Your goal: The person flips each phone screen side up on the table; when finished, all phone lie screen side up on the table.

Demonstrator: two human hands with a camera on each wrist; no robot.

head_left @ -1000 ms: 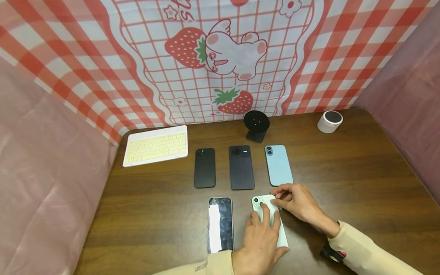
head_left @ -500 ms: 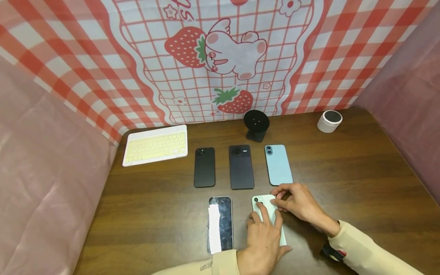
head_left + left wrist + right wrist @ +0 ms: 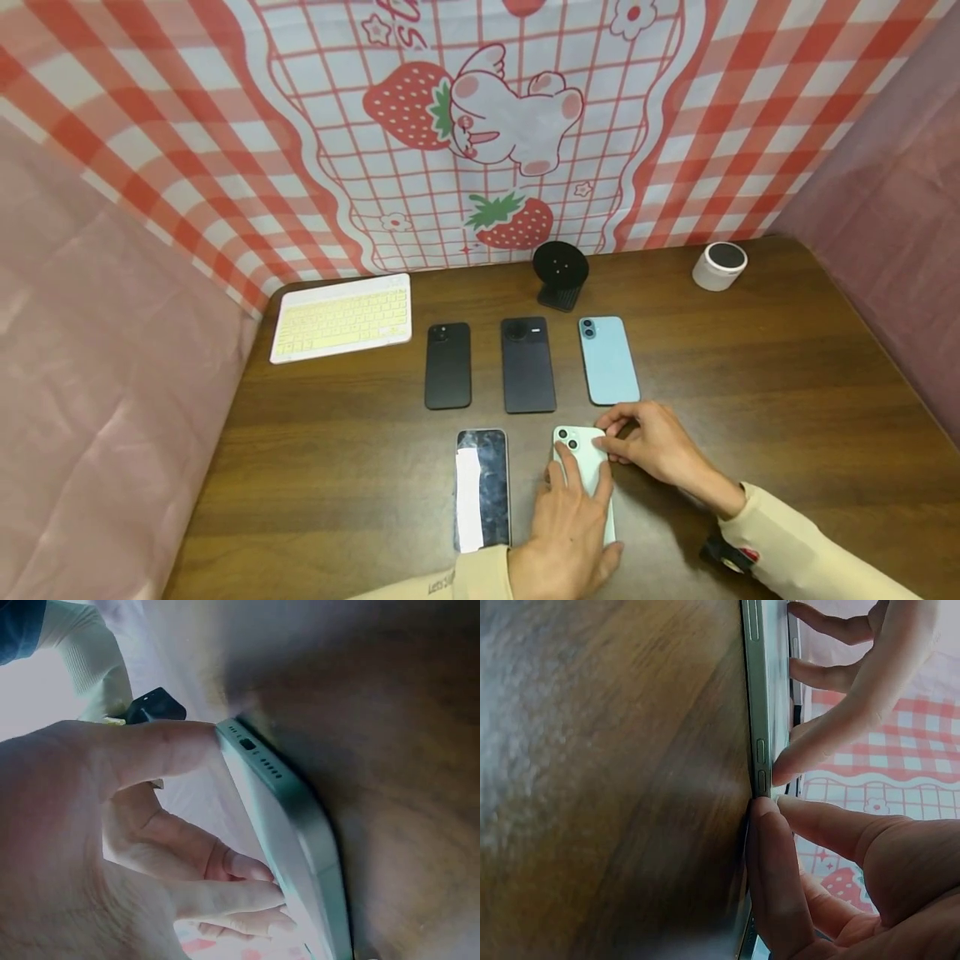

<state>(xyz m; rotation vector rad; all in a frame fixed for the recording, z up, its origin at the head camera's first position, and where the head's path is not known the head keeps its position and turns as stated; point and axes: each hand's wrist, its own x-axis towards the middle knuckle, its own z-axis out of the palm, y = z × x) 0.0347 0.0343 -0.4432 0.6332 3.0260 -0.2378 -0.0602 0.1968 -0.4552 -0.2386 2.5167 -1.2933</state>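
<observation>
Turned slightly since a second ago, the mint-green smartphone (image 3: 588, 467) now lies straighter, its lower end swung to the left. It lies back up at the near side of a brown wooden desk (image 3: 750, 375), two round camera lenses at its top left. A person's left hand (image 3: 566, 529) holds it from above, fingers spread over the back and left edge, thumb at the lower right corner. The right hand (image 3: 656, 446) pinches the upper right corner between thumb and bent fingers. The left wrist view is hazy, so whether the lower end touches the desk is hard to tell. Just to the left is a screen-up smartphone (image 3: 495, 492) with bright glare. Beyond them, in a row from left to right, are a black smartphone (image 3: 447, 367), a dark grey smartphone (image 3: 528, 371) and a light-blue smartphone (image 3: 611, 362). Along the back are a white keyboard with yellow keys (image 3: 345, 317), a black round-headed stand (image 3: 561, 265) and a white cylinder (image 3: 717, 275).
</observation>
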